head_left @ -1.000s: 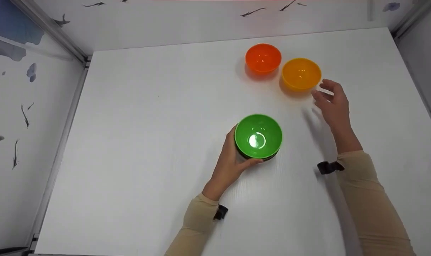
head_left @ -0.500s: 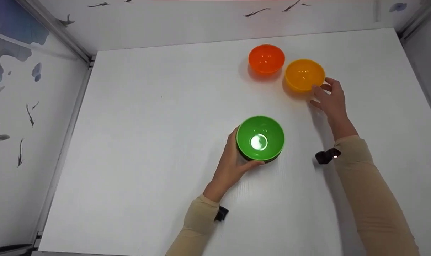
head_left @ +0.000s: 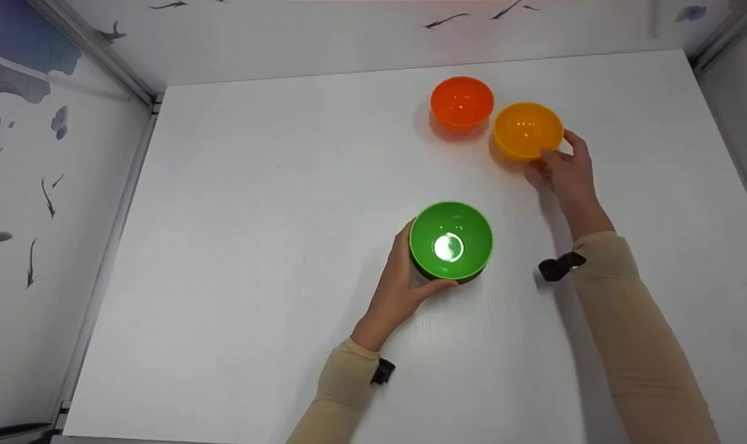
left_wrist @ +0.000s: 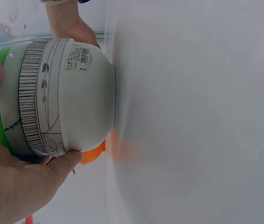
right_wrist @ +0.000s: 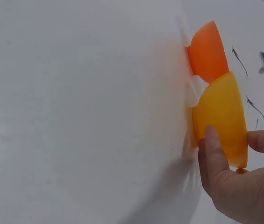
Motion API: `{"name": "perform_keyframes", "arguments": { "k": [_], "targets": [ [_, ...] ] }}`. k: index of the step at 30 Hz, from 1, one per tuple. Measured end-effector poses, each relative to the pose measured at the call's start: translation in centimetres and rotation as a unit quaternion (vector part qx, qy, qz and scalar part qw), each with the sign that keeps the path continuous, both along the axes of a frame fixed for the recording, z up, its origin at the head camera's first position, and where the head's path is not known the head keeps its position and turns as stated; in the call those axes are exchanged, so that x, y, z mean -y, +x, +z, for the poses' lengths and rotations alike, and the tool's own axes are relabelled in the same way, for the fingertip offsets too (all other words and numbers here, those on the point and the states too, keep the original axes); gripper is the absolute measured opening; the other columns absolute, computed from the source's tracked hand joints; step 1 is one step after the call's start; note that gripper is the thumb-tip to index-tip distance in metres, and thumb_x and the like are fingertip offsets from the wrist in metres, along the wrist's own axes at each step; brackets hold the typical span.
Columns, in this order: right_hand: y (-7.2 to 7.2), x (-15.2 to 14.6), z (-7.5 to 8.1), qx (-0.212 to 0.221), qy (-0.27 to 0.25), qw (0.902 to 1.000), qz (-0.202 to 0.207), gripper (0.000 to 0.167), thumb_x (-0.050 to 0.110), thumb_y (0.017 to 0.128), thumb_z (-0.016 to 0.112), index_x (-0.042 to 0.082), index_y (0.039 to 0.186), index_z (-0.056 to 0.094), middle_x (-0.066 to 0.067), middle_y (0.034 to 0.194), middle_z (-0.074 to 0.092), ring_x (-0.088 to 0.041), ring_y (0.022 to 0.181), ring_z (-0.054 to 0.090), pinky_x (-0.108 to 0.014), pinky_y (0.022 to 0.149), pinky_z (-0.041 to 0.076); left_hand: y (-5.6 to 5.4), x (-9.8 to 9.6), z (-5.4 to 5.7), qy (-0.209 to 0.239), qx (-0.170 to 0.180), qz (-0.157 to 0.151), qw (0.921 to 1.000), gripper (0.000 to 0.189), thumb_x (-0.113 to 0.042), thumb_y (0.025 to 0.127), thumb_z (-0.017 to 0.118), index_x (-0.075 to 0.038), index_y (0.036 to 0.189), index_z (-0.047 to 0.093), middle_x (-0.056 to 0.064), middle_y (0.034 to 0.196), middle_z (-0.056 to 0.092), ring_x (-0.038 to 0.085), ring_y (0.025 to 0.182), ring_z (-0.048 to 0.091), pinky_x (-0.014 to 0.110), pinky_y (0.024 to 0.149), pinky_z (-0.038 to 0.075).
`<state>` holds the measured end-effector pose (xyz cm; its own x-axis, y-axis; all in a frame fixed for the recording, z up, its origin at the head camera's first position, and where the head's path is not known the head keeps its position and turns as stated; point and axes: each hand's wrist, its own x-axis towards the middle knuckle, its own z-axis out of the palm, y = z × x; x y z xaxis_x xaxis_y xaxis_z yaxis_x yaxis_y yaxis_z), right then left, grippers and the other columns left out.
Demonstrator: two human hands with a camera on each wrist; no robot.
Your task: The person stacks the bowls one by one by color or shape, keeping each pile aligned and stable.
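My left hand (head_left: 395,302) grips a stack of bowls from its left side, fingers round the far side and thumb at the near side. On top is a green bowl (head_left: 450,240). Below it, the left wrist view shows a white bowl (left_wrist: 87,102) with a dark striped band, a leaf drawing and a barcode sticker. Further off, my right hand (head_left: 574,179) pinches the near right edge of a yellow bowl (head_left: 527,132). In the right wrist view, that yellow bowl (right_wrist: 223,119) has fingertips against its outside wall and another digit at its rim.
An orange bowl (head_left: 461,102) stands upright just behind and left of the yellow one, near the back wall. The white table (head_left: 256,246) is bounded by a back wall with fish drawings and by side walls (head_left: 34,203).
My right hand has moved in to the yellow bowl, and its fingers have closed on the edge. The left hand keeps its hold on the stack, which stays in place.
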<state>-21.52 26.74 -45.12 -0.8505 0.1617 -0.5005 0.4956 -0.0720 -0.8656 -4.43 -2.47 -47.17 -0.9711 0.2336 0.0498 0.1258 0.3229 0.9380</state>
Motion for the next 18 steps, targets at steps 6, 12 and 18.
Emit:
{"name": "perform_keyframes", "arguments": {
  "k": [6, 12, 18],
  "targets": [
    [0.3, -0.3, 0.0, 0.007, -0.001, 1.0, -0.003, 0.069, 0.022, 0.102, 0.054, 0.035, 0.158, 0.017, 0.003, 0.118, 0.048, -0.014, 0.107, 0.056, -0.016, 0.093, 0.055, 0.0, 0.0, 0.0, 0.0, -0.005, 0.0, 1.0, 0.109, -0.041, 0.077, 0.085, -0.018, 0.158, 0.015, -0.001, 0.16, 0.031, 0.012, 0.149, 0.03, 0.037, 0.124, 0.03],
    [1.1, -0.7, 0.3, 0.002, 0.001, 1.0, 0.006, 0.069, 0.017, 0.101, 0.052, 0.03, 0.159, 0.018, 0.001, 0.119, 0.051, -0.017, 0.103, 0.058, -0.016, 0.086, 0.056, 0.0, 0.0, 0.1, 0.001, -0.003, 0.001, 1.0, 0.109, -0.04, 0.077, 0.085, -0.018, 0.158, 0.016, 0.0, 0.16, 0.031, 0.012, 0.149, 0.029, 0.037, 0.124, 0.029],
    [1.8, -1.1, 0.2, 0.005, 0.034, 0.9992, 0.02, 0.07, 0.025, 0.1, 0.057, 0.029, 0.159, 0.02, 0.004, 0.121, 0.052, -0.016, 0.106, 0.057, -0.013, 0.084, 0.055, 0.0, 0.0, 0.1, 0.003, -0.001, 0.001, 1.0, 0.109, -0.039, 0.078, 0.085, -0.018, 0.158, 0.015, 0.001, 0.16, 0.031, 0.015, 0.149, 0.029, 0.039, 0.124, 0.029]
  ]
}}
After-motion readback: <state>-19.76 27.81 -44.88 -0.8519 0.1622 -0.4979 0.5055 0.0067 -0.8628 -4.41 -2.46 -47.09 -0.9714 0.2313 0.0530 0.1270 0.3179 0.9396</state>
